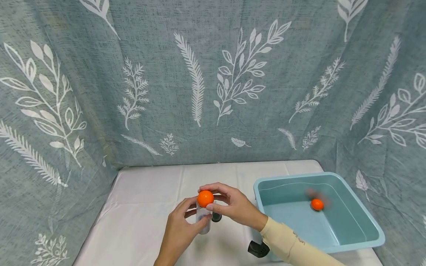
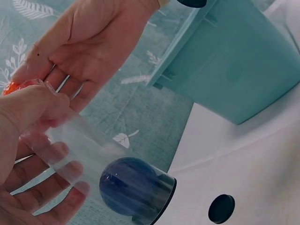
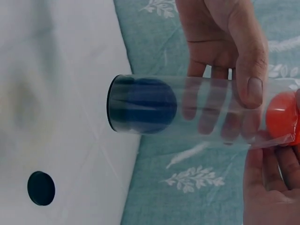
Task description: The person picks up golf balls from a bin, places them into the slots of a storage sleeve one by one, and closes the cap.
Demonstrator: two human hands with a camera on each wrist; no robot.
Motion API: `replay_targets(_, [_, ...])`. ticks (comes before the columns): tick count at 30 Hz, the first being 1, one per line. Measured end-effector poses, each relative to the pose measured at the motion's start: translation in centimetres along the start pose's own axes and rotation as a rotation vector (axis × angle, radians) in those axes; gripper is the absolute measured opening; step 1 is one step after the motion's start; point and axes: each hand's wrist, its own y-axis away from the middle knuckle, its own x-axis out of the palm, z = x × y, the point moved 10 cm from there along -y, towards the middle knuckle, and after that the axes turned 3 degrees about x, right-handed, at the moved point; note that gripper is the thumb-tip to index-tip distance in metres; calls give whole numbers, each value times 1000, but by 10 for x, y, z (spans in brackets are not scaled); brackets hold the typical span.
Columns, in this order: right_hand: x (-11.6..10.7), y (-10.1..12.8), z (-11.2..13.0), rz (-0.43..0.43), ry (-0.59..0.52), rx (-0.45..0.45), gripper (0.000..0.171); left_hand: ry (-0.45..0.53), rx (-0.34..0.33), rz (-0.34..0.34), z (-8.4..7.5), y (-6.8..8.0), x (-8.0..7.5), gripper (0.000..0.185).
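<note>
My left hand grips a clear plastic tube round its side, near the mouth. A dark blue ball sits inside at the capped end, which has a black rim. At the other end, an orange ball lies in the tube's mouth, partly inside the wall. My right hand holds this ball between thumb and fingers, with its fingertips also at the tube's rim. In the head view the tube stands nearly upright over the white table, its lower part showing below my left thumb.
A black round cap lies on the white-covered table. To the right stands a teal bin holding another orange ball and a blurred brownish thing. Leaf-patterned cloth hangs behind and at both sides.
</note>
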Motion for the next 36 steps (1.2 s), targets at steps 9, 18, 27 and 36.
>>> replay_targets(9, [0,0,-1,6,-33,-3,37,-11,-3,3,2,0,1,47])
replay_targets(18, [-11,2,-4,-125,-71,34,40,18,7,-5,4,0,3,50])
replay_targets(27, [-44,21,9,-328,48,-23,39,35,-15,7,12,-2,9,51])
replay_targets(36, [-106,58,16,-564,192,-27,38,28,-27,-9,16,-2,11,51])
